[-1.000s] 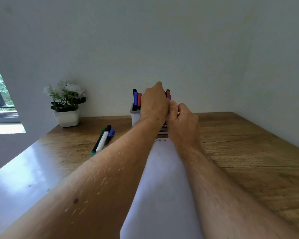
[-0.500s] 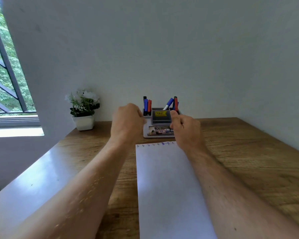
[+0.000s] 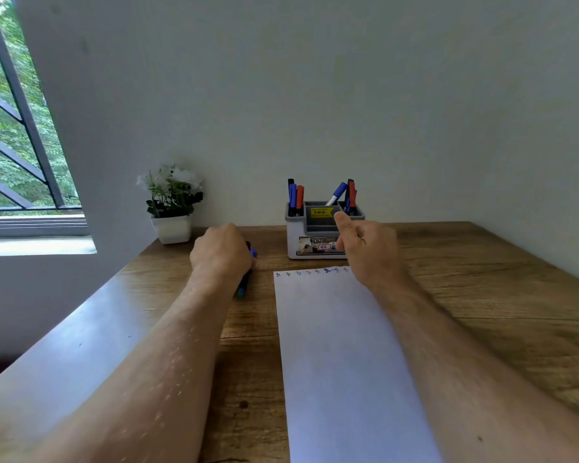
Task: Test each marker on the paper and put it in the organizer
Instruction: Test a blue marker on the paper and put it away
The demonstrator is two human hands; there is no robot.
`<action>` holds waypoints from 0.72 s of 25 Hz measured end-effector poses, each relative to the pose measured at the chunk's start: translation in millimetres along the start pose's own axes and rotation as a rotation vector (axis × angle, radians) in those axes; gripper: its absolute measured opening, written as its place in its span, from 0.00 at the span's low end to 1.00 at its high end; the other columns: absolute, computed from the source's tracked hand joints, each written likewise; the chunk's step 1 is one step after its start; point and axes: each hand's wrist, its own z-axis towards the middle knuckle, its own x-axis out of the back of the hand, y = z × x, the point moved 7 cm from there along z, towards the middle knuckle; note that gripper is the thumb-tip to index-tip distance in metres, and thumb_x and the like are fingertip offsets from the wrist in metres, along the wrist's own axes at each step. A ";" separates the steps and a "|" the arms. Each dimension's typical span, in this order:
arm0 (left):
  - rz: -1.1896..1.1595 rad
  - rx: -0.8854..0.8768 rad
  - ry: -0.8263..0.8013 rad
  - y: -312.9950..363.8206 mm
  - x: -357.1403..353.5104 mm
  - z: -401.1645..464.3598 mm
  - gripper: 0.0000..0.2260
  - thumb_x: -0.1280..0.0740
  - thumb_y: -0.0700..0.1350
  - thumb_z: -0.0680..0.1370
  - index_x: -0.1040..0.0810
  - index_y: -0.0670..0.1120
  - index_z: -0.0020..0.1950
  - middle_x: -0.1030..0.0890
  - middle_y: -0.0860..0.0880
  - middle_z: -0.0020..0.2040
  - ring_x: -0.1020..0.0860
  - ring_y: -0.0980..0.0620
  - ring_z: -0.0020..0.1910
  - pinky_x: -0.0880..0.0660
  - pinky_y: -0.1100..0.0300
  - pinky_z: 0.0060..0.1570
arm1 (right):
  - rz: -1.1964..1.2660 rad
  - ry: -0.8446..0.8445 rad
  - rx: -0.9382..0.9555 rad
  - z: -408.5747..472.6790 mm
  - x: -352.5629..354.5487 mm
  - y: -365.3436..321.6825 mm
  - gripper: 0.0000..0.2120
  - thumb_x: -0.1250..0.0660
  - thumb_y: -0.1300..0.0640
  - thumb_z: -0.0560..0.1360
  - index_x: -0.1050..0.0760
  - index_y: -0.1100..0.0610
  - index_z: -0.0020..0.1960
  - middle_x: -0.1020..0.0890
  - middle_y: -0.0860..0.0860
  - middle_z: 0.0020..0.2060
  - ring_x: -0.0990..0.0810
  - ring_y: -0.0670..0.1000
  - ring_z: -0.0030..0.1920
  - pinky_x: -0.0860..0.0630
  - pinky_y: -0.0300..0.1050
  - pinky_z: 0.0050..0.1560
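A white sheet of paper [image 3: 341, 345] lies lengthwise on the wooden desk, with small blue and red test marks [image 3: 315, 271] along its far edge. Behind it stands a grey-white organizer [image 3: 293, 242] holding several blue, red and black markers in its back compartments. My left hand [image 3: 221, 253] is curled down over the loose markers [image 3: 243, 289] lying left of the paper; a green end and a blue cap stick out from under it. My right hand [image 3: 370, 250] hovers in front of the organizer's right side, fingers loosely apart and holding nothing.
A small white pot with a white-flowered plant [image 3: 173, 202] stands at the back left against the wall. A barred window [image 3: 20, 128] is at the far left. The desk's left edge [image 3: 91, 312] runs diagonally toward me.
My left hand has moved from the organizer left and down onto the loose markers. My right hand has let go of the organizer and opened.
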 end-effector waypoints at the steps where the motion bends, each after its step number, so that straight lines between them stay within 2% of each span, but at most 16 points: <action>1: 0.000 -0.008 0.002 2.8 -2.7 0.2 0.13 0.23 0.49 0.71 0.20 0.45 0.50 0.24 0.46 0.40 0.22 0.45 0.41 0.24 0.53 0.38 | -0.003 -0.008 -0.005 -0.1 -1.0 0.3 0.32 0.48 0.37 0.77 0.20 0.62 0.36 0.26 0.40 0.25 0.25 0.29 0.29 0.34 0.34 0.27; 6: 0.055 -0.069 0.036 17.9 -7.3 -2.2 0.13 0.24 0.50 0.72 0.20 0.45 0.51 0.24 0.47 0.39 0.22 0.46 0.40 0.24 0.53 0.37 | -0.038 -0.007 -0.008 1.9 -3.6 3.4 0.29 0.45 0.40 0.81 0.20 0.61 0.36 0.27 0.40 0.24 0.25 0.30 0.28 0.35 0.35 0.28; 9: 0.084 -0.047 0.065 20.4 -5.0 -6.2 0.10 0.26 0.50 0.74 0.22 0.47 0.48 0.28 0.48 0.35 0.25 0.48 0.36 0.28 0.55 0.32 | -0.020 -0.020 -0.012 2.7 -5.4 5.2 0.31 0.45 0.40 0.80 0.20 0.63 0.36 0.27 0.40 0.24 0.25 0.29 0.29 0.34 0.36 0.29; 12: 0.103 -0.044 0.056 22.5 -6.6 -7.4 0.12 0.26 0.51 0.74 0.21 0.46 0.51 0.26 0.48 0.37 0.24 0.47 0.38 0.26 0.54 0.36 | -0.022 -0.026 -0.013 2.9 -5.8 5.5 0.31 0.45 0.40 0.81 0.20 0.63 0.37 0.27 0.40 0.23 0.25 0.29 0.28 0.34 0.35 0.28; 16: 0.114 -0.043 0.023 25.5 -12.1 -8.3 0.13 0.26 0.53 0.74 0.21 0.46 0.50 0.28 0.48 0.34 0.28 0.51 0.31 0.28 0.55 0.33 | -0.037 -0.017 -0.029 3.9 -3.3 6.2 0.30 0.45 0.40 0.81 0.19 0.62 0.37 0.25 0.41 0.25 0.24 0.32 0.28 0.35 0.34 0.29; 18: 0.102 -0.047 0.017 27.0 -13.3 -9.4 0.12 0.26 0.53 0.74 0.21 0.46 0.50 0.28 0.49 0.34 0.28 0.51 0.31 0.27 0.55 0.33 | -0.044 -0.012 -0.037 4.4 -2.2 6.6 0.30 0.45 0.40 0.81 0.19 0.60 0.36 0.25 0.40 0.26 0.24 0.32 0.28 0.35 0.33 0.29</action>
